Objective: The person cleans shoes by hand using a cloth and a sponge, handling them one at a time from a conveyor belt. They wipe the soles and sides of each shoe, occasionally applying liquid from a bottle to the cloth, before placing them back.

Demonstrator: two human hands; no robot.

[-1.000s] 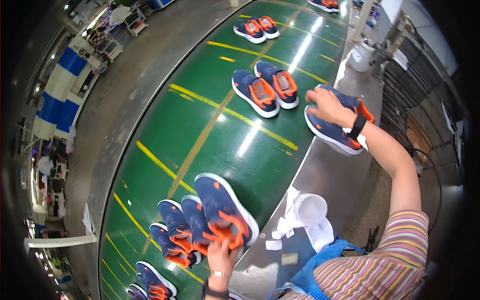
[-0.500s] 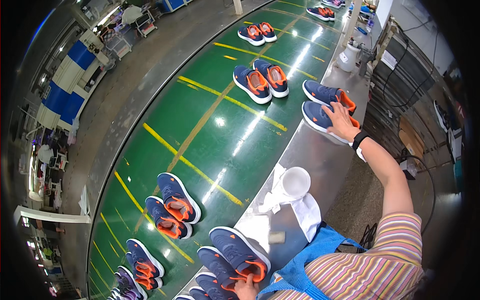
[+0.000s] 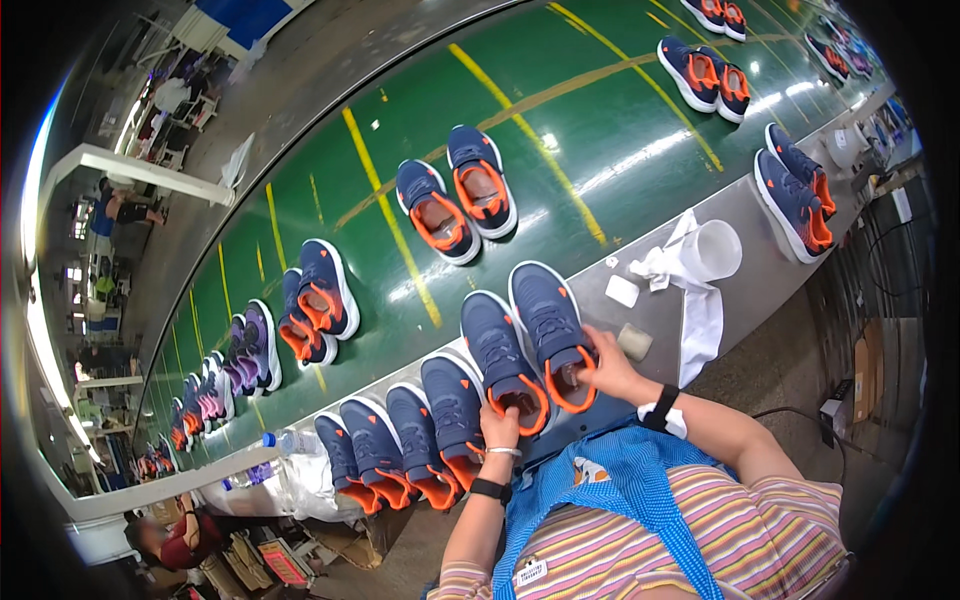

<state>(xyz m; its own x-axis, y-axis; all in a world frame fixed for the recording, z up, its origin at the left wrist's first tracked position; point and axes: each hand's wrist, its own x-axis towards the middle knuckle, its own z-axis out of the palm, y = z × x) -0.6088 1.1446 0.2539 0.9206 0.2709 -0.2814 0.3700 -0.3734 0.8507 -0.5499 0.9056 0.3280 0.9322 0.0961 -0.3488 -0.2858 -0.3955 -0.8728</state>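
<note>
Two navy sneakers with orange linings and white soles are side by side in front of me on the metal bench edge. My left hand (image 3: 500,428) is closed on the heel opening of the left sneaker (image 3: 490,335), its thumb inside. The right sneaker (image 3: 549,318) is gripped at its orange collar by my right hand (image 3: 615,370), thumb at the opening. To the left, several matching sneakers (image 3: 408,425) stand in a row, toes pointing at the belt. Another navy pair (image 3: 790,190) sits at the bench's right end.
A green conveyor belt (image 3: 560,180) with yellow lines carries more pairs of shoes beyond the bench. Right of my hands are a white tub (image 3: 714,250), a white cloth (image 3: 702,335) and a small beige block (image 3: 634,342). A plastic bottle (image 3: 290,441) lies at the left.
My right hand has left the pair at the bench's right end and now grips the near right sneaker. My left hand stays at the near sneakers. The view has swung left.
</note>
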